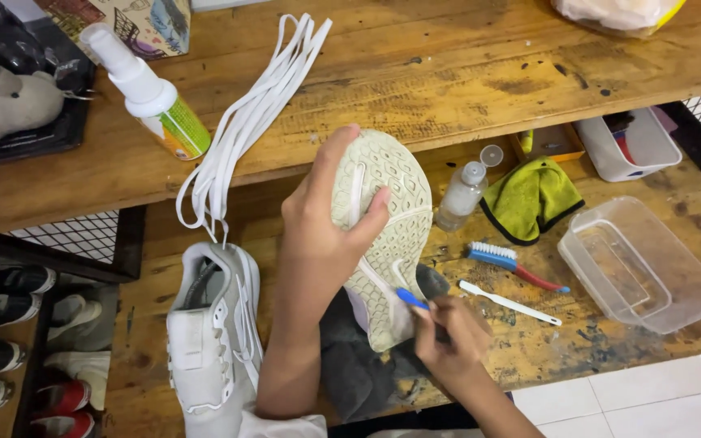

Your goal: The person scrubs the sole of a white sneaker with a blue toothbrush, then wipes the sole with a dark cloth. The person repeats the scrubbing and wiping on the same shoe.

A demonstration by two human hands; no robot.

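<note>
My left hand (322, 219) grips a white sneaker (387, 219) turned sole-up, thumb pressed on the cream patterned sole. My right hand (448, 337) holds a small blue-handled brush (411, 298) against the heel end of that sole. A dark grey cloth (350, 357) lies under the shoe. The matching white sneaker (212, 332), without laces, rests upright to the left on the wooden floor. White shoelaces (245, 122) hang over the edge of the wooden bench above it.
A white spray bottle (152, 93) lies on the bench (448, 81). On the floor to the right are a small open bottle (462, 193), green cloth (529, 199), blue-red brush (513, 264), white toothbrush (509, 302) and clear plastic tub (638, 264). Shoes fill a rack (10, 341) at left.
</note>
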